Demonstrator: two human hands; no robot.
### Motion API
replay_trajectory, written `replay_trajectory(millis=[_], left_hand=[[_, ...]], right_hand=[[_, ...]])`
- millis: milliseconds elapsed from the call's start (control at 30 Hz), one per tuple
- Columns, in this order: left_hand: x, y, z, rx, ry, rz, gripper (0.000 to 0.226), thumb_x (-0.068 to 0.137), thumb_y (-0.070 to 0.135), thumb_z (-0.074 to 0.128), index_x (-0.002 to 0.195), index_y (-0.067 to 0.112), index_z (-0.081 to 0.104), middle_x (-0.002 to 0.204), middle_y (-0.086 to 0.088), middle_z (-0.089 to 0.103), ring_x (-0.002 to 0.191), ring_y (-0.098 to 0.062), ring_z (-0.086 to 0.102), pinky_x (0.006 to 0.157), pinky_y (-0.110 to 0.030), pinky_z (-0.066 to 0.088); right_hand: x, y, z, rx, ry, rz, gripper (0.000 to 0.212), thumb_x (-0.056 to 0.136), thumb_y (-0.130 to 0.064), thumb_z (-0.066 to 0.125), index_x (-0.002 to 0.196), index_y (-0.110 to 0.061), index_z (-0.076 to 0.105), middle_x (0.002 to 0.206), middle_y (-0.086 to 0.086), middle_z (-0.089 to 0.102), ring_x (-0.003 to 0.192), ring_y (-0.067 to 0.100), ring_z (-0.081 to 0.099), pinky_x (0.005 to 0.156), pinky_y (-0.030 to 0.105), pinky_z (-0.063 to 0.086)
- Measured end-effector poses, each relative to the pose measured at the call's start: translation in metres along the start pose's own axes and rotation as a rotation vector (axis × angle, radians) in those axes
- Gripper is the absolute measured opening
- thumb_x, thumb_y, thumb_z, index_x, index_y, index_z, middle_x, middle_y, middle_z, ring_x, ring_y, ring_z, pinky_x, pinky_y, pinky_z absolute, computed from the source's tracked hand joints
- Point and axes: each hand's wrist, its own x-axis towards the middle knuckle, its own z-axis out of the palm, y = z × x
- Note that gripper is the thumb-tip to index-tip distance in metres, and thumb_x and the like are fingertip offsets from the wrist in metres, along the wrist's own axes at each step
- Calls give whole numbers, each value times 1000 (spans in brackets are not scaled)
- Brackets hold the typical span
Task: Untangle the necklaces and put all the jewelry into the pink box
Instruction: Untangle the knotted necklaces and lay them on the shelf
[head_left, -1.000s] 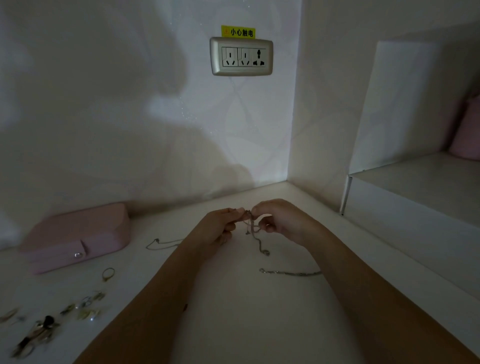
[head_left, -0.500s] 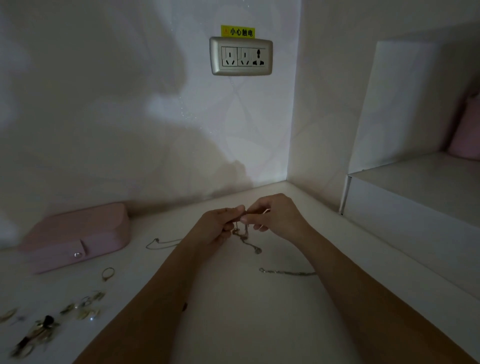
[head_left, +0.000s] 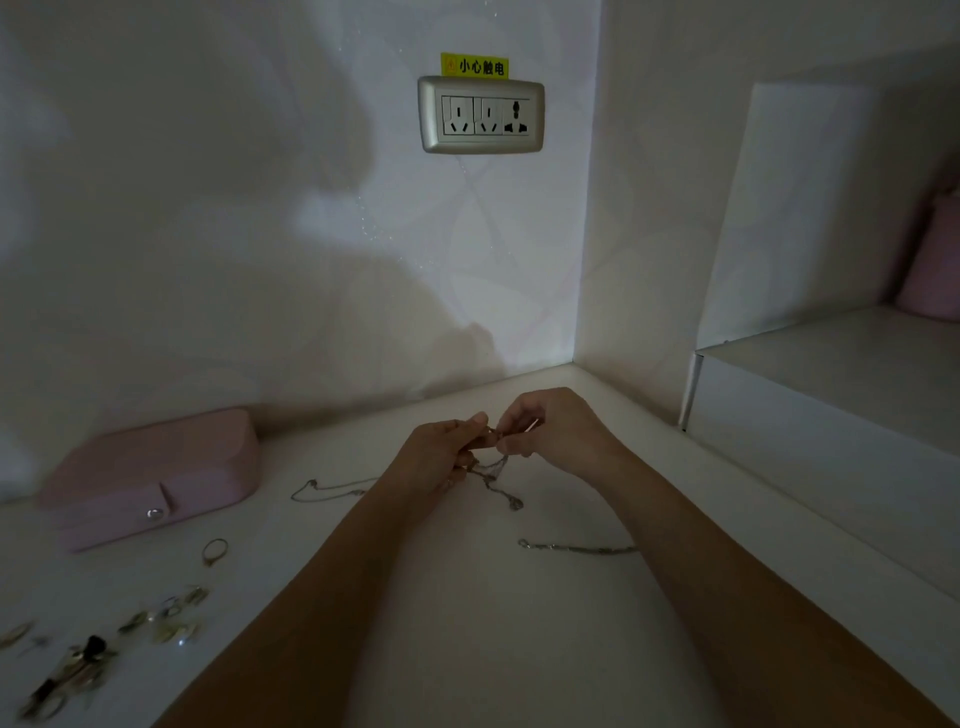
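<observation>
Here, your left hand (head_left: 441, 457) and right hand (head_left: 556, 431) each pinch the tangled necklaces (head_left: 493, 472) just above the tabletop (head_left: 467, 623), with the closed pink box (head_left: 150, 473) well left. You are at the untangling step; the next move likely calls for teasing strands apart.

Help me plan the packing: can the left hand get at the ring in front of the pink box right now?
Probably, once freed: nothing stands between the left hand and the ring, but that hand is pinching the tangled necklaces.
</observation>
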Motion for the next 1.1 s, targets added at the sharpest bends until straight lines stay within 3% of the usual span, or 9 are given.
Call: replay_trajectory(millis=[100, 233, 367, 467, 567, 833, 1000, 1100], left_hand=[[0, 0, 0, 19, -4, -1, 26, 94, 29, 57, 86, 6, 67, 82, -1, 71, 43, -3, 35, 38, -14, 29], [-1, 2, -1, 1, -26, -12, 27, 96, 30, 54, 91, 6, 63, 62, 9, 66, 46, -4, 30, 37, -14, 27], [-1, 1, -2, 52, 4, -13, 27, 94, 35, 55, 94, 9, 65, 88, 5, 67, 49, -2, 37, 41, -15, 31], [-1, 2, -4, -39, -5, -20, 27, 94, 35, 55, 87, 11, 64, 83, 3, 64, 46, -3, 34, 38, -14, 27], [-1, 4, -4, -99, -17, -35, 28, 94, 35, 54, 83, 11, 62, 74, 4, 63, 42, -3, 32, 36, -14, 25], [4, 1, -7, -195, -11, -78, 24, 96, 34, 53, 84, 13, 54, 80, 4, 70, 43, -3, 33, 37, -13, 27], [4, 2, -7, -192, -15, -79, 23, 94, 32, 56, 82, 13, 56, 79, 4, 70, 46, -3, 35, 38, -13, 29], [4, 0, -8, -163, -33, -60, 25, 94, 33, 56, 82, 11, 62, 76, 2, 63, 49, -3, 36, 40, -14, 30]], right_hand=[[1, 1, -2, 15, 12, -19, 11, 75, -8, 77, 78, -18, 71, 66, -6, 60, 57, 4, 54, 58, 15, 40], [-2, 4, -2, 10, 1, -12, 12, 77, -25, 78, 77, -17, 69, 69, -10, 66, 60, -4, 57, 59, 11, 39], [-2, 3, -2, 132, -19, -1, 7, 82, -8, 72, 85, -5, 66, 70, 1, 70, 58, 3, 62, 59, 18, 43], [-2, 2, -3, 176, -69, 27, 10, 82, 2, 66, 89, -4, 69, 71, 7, 70, 56, 10, 61, 56, 18, 44], [-3, 0, -3, 155, -117, 48, 11, 82, 0, 65, 87, -8, 71, 69, 4, 68, 55, 8, 58, 54, 15, 44], [-3, -3, -8, 140, -106, 73, 9, 86, -13, 68, 88, -9, 75, 58, 1, 61, 49, 6, 51, 50, 13, 40], [-1, 3, -5, 47, -21, 29, 12, 87, -19, 67, 93, -16, 77, 82, -2, 72, 70, 0, 60, 64, 12, 42], [-2, 4, 0, 148, -61, -6, 12, 85, -13, 70, 96, -10, 75, 83, 3, 73, 69, 6, 64, 58, 7, 40]])
